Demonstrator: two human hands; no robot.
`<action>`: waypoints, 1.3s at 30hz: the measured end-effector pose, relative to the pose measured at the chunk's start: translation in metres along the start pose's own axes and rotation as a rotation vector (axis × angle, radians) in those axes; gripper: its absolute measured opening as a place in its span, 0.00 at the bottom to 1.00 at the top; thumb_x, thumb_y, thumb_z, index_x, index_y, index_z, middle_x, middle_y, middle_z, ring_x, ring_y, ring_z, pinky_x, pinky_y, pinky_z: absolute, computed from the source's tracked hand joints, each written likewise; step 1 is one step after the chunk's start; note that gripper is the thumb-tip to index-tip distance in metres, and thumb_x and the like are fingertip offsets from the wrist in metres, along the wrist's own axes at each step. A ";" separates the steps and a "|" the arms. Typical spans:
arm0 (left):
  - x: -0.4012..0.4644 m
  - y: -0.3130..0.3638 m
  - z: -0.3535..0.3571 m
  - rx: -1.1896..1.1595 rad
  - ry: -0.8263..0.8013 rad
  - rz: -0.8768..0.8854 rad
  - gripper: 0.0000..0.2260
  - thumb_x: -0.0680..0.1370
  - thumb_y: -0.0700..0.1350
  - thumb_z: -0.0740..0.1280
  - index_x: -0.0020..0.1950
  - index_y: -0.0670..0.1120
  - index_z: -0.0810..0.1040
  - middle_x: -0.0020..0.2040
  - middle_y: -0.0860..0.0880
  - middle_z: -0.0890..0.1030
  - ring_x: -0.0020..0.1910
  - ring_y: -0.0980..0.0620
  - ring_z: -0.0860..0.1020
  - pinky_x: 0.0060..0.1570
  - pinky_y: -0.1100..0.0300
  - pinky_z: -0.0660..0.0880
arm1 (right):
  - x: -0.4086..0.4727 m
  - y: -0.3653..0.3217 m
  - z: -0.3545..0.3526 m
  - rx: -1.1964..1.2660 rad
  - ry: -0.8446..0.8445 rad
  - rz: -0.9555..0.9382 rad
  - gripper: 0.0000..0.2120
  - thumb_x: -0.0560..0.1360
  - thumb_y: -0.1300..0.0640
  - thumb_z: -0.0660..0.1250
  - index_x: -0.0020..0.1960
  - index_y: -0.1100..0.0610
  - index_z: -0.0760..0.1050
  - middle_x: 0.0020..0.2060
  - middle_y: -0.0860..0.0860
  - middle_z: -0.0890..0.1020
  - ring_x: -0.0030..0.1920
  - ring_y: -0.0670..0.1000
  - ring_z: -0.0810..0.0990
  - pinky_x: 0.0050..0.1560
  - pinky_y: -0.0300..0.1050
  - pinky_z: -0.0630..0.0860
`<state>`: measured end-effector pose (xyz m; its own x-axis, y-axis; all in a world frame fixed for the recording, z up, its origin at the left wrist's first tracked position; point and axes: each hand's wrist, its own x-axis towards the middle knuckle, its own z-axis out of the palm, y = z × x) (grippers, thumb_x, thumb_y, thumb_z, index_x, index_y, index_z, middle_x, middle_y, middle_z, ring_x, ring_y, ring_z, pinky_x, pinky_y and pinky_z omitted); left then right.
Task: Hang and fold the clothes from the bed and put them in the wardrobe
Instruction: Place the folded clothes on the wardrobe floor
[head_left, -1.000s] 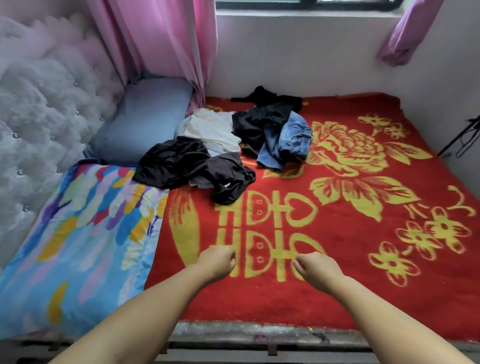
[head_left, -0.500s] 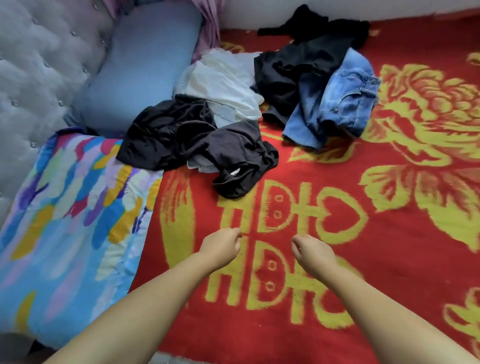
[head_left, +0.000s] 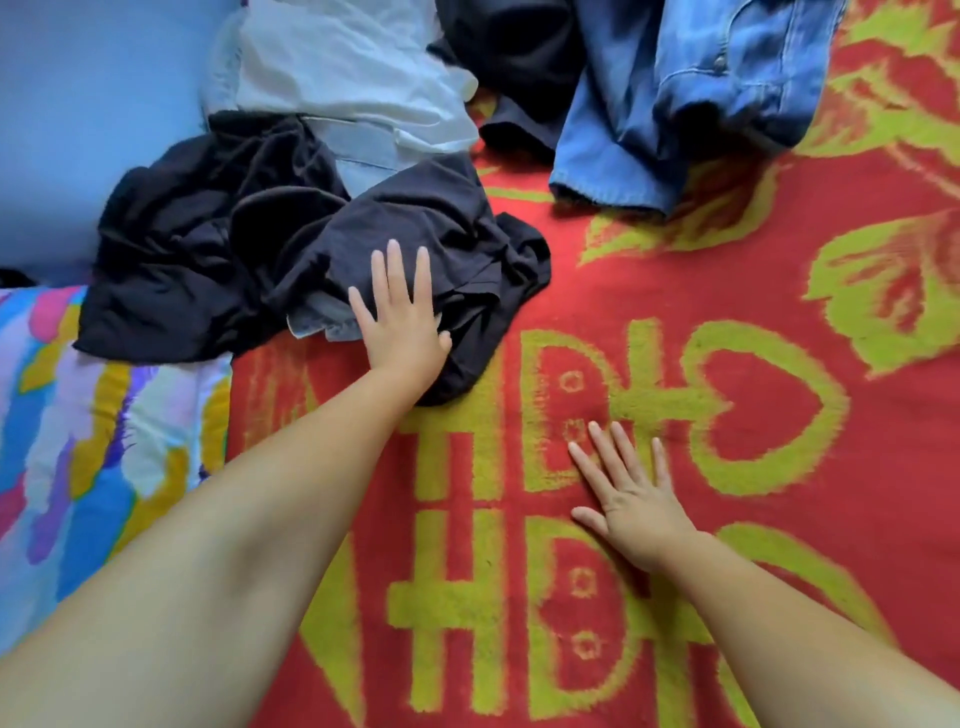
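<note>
- Left hand (head_left: 402, 322) lies flat, fingers straight, on the black garment (head_left: 415, 228); nothing grasped.
- Right hand (head_left: 631, 499) flat on the red blanket (head_left: 727, 291).
- Risk: lifting the garment may drag the tangled neighbouring clothes.

A crumpled black garment (head_left: 405, 228) lies nearest; behind it a pale shirt (head_left: 353, 78), another dark piece (head_left: 519, 67), and blue jeans (head_left: 691, 88) far right.

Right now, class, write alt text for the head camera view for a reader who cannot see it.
A person's left hand lies flat, fingers straight, on a crumpled black garment on a red and yellow blanket, while the right hand lies spread on the blanket. Behind lie a white garment and blue jeans.
</note>
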<state>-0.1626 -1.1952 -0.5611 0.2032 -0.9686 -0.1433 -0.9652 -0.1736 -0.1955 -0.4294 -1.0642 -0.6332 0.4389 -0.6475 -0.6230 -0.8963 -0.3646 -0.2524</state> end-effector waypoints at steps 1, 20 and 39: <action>0.011 -0.002 0.000 0.024 -0.016 -0.026 0.41 0.77 0.51 0.66 0.78 0.49 0.39 0.77 0.43 0.36 0.76 0.44 0.36 0.72 0.39 0.44 | 0.000 0.001 0.003 -0.008 0.046 0.007 0.41 0.61 0.27 0.16 0.70 0.42 0.21 0.71 0.49 0.24 0.70 0.50 0.22 0.64 0.58 0.18; -0.211 0.001 -0.060 -0.685 -0.185 0.245 0.13 0.82 0.43 0.58 0.65 0.48 0.75 0.56 0.46 0.82 0.56 0.44 0.78 0.52 0.55 0.69 | -0.064 -0.016 -0.100 0.313 -0.115 0.038 0.31 0.80 0.52 0.61 0.78 0.56 0.52 0.74 0.57 0.63 0.73 0.55 0.63 0.68 0.44 0.63; -0.229 -0.053 -0.480 -1.270 0.407 0.499 0.03 0.74 0.45 0.72 0.43 0.47 0.80 0.36 0.54 0.80 0.34 0.61 0.76 0.40 0.65 0.74 | -0.367 -0.126 -0.463 0.891 0.818 -0.323 0.13 0.80 0.61 0.58 0.42 0.52 0.78 0.36 0.52 0.77 0.38 0.51 0.73 0.40 0.46 0.68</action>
<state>-0.2371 -1.0497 -0.0526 -0.0471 -0.9200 0.3891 -0.4543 0.3667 0.8119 -0.4477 -1.0901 -0.0300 0.2708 -0.9549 0.1222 -0.3320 -0.2118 -0.9192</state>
